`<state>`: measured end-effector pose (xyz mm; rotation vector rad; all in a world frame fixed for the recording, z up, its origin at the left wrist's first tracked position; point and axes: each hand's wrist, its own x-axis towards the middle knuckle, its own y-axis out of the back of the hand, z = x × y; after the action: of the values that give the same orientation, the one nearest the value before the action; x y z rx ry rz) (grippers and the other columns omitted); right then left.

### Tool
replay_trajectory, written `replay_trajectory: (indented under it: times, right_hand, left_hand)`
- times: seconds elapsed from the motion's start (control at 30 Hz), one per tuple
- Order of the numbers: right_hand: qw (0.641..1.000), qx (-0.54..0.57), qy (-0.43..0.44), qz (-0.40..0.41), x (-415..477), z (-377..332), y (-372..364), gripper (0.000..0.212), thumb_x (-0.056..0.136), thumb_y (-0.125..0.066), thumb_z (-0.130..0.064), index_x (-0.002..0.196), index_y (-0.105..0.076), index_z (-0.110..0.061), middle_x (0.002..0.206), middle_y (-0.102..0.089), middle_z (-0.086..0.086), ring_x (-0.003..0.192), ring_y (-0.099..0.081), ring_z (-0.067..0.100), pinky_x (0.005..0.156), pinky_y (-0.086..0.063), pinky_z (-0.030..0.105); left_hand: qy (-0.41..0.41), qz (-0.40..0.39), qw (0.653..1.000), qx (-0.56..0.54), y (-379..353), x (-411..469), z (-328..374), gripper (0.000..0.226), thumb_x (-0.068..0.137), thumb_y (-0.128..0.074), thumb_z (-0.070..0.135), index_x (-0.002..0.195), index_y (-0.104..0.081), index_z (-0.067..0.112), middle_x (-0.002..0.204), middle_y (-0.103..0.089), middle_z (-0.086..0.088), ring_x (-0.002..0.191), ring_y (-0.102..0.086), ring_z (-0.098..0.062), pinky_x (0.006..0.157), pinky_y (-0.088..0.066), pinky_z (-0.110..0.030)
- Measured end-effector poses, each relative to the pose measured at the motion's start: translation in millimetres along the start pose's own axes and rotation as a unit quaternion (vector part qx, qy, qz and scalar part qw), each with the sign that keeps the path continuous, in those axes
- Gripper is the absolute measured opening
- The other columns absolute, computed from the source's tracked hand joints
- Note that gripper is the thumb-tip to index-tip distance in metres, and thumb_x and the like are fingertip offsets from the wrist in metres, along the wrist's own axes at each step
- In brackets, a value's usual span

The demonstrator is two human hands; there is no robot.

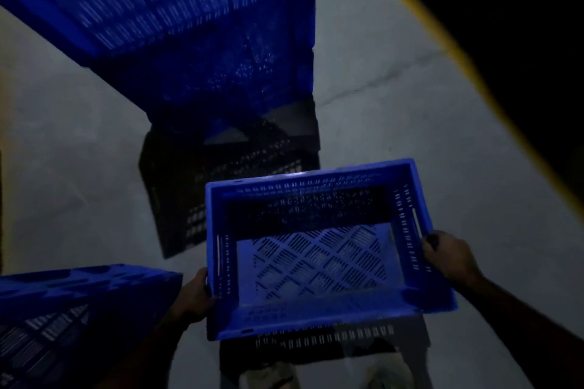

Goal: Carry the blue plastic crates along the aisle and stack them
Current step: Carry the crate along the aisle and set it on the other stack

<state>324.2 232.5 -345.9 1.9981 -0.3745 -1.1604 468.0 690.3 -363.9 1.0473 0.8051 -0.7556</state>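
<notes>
We are midway through a carry, with one empty blue crate (319, 249) held out in front of us at about waist height, its open top facing up so we look straight down onto its perforated floor. Our left hand (197, 297) wraps the crate's left side wall near the lower corner, and our right hand (448, 257) clasps the right rim, fingers curled over the edge by the handle slot; both hands are closed firmly on the crate and share its weight. Ahead and to the left rises a tall stack of blue crates (196, 28), blurred and dim, and it seems to sit on a darker crate (221, 186) at its base, though the low light makes that hard to confirm. Another blue crate (72, 303) shows at the lower left, close beside our left arm, tilted in the view; we cannot tell what it rests on. The grey concrete floor (395, 110) runs ahead as the aisle, edged on the right by a yellow line (455, 50). We judge that some stacking is already done, since the tall stack stands built, while this crate is not yet placed: it remains to be walked up, lifted and set squarely on a stack.
</notes>
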Motion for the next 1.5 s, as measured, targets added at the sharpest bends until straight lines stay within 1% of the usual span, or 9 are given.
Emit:
replay_trajectory:
  times: [0.13, 0.27, 0.37, 0.47, 0.57, 0.87, 1.07, 1.23, 1.5]
  right_hand:
    - [0.999, -0.021, -0.003, 0.033, 27, 14, -19, 0.015, 0.09, -0.053, -0.015, 0.09, -0.061, -0.002, 0.1, -0.068, 0.026, 0.09, -0.064, 0.039, 0.073, -0.043, 0.036]
    - [0.988, -0.016, -0.052, 0.143, 40, 11, -22, 0.033, 0.083, -0.065, -0.022, 0.097, -0.055, 0.006, 0.102, -0.061, 0.032, 0.094, -0.06, 0.045, 0.076, -0.048, 0.044]
    - [0.994, -0.026, -0.068, 0.082, 48, 13, -24, 0.043, 0.084, -0.066, -0.027, 0.101, -0.056, 0.011, 0.104, -0.061, 0.033, 0.094, -0.06, 0.043, 0.074, -0.045, 0.04]
    - [0.997, 0.001, -0.057, 0.046, 48, 13, -23, 0.037, 0.088, -0.06, -0.023, 0.105, -0.058, 0.01, 0.105, -0.064, 0.032, 0.093, -0.061, 0.042, 0.076, -0.044, 0.037]
    - [0.991, 0.079, -0.103, 0.021, 42, 8, -19, 0.044, 0.09, -0.058, -0.024, 0.123, -0.046, 0.002, 0.119, -0.058, 0.028, 0.102, -0.059, 0.041, 0.086, -0.046, 0.041]
    - [0.993, 0.108, -0.051, 0.005, 23, 0, 12, 0.039, 0.094, -0.05, -0.028, 0.121, -0.054, -0.001, 0.118, -0.062, 0.025, 0.1, -0.061, 0.038, 0.089, -0.047, 0.044]
    - [0.994, 0.109, -0.014, 0.017, -35, -27, 103, 0.036, 0.095, -0.05, -0.028, 0.114, -0.056, 0.002, 0.108, -0.064, 0.024, 0.081, -0.055, 0.026, 0.075, -0.045, 0.035]
    - [0.991, 0.133, -0.001, 0.018, -128, -67, 233, 0.028, 0.094, -0.051, -0.027, 0.108, -0.057, -0.004, 0.103, -0.066, 0.021, 0.08, -0.06, 0.027, 0.076, -0.051, 0.037]
    - [0.99, 0.121, 0.067, 0.002, -229, -163, 407, 0.024, 0.096, -0.045, -0.02, 0.11, -0.053, -0.002, 0.091, -0.059, 0.013, 0.075, -0.058, 0.025, 0.07, -0.048, 0.038]
  left_hand:
    - [0.01, 0.04, 0.988, -0.151, -17, 17, -11, 0.092, 0.061, -0.071, 0.043, 0.141, -0.031, 0.023, 0.123, -0.057, -0.007, 0.106, -0.062, -0.028, 0.082, -0.055, -0.037]
    - [0.026, 0.109, 0.983, -0.148, -8, 34, 6, 0.048, 0.088, -0.068, 0.032, 0.128, -0.047, 0.013, 0.116, -0.062, -0.007, 0.101, -0.065, -0.03, 0.087, -0.055, -0.043]
    - [0.059, 0.233, 0.968, -0.077, -11, 41, 19, 0.035, 0.091, -0.062, 0.032, 0.11, -0.063, 0.003, 0.105, -0.07, -0.015, 0.087, -0.066, -0.029, 0.075, -0.052, -0.035]
    - [0.087, 0.224, 0.951, -0.194, -18, 43, 26, 0.028, 0.094, -0.057, 0.024, 0.114, -0.063, 0.005, 0.105, -0.069, -0.015, 0.081, -0.064, -0.026, 0.071, -0.05, -0.035]
    - [0.116, 0.196, 0.926, -0.3, -16, 47, 29, 0.021, 0.093, -0.058, 0.025, 0.108, -0.06, 0.01, 0.106, -0.069, -0.017, 0.085, -0.066, -0.03, 0.083, -0.056, -0.045]
    - [0.1, 0.22, 0.929, -0.28, 11, 20, 48, 0.046, 0.096, -0.051, 0.04, 0.128, -0.057, 0.008, 0.118, -0.063, -0.019, 0.099, -0.061, -0.033, 0.088, -0.047, -0.039]
    - [0.08, 0.226, 0.931, -0.275, 55, -69, 89, 0.043, 0.098, -0.051, 0.034, 0.127, -0.055, 0.003, 0.108, -0.062, -0.015, 0.082, -0.06, -0.026, 0.078, -0.047, -0.036]
    - [0.084, 0.237, 0.928, -0.275, 116, -201, 140, 0.046, 0.097, -0.052, 0.035, 0.126, -0.056, -0.001, 0.117, -0.064, -0.026, 0.099, -0.063, -0.039, 0.086, -0.051, -0.042]
    - [0.054, 0.267, 0.912, -0.306, 217, -374, 201, 0.045, 0.097, -0.052, 0.036, 0.123, -0.058, 0.0, 0.118, -0.064, -0.023, 0.091, -0.063, -0.032, 0.077, -0.049, -0.034]
